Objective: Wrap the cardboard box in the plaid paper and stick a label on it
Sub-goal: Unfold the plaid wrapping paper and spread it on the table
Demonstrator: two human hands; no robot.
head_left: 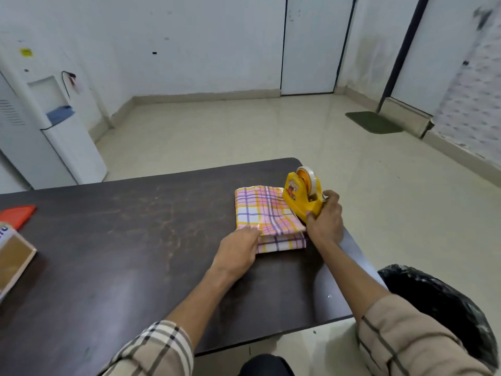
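Left hand (238,249) pressing flat, fingers together, on near edge of plaid-wrapped box (268,218) on table (122,240), right hand (325,221) just beside it with grip closed around yellow tape dispenser (302,195) resting on box's right side.

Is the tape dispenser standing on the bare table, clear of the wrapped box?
No, the right hand holds the tape dispenser tilted against the wrapped box.
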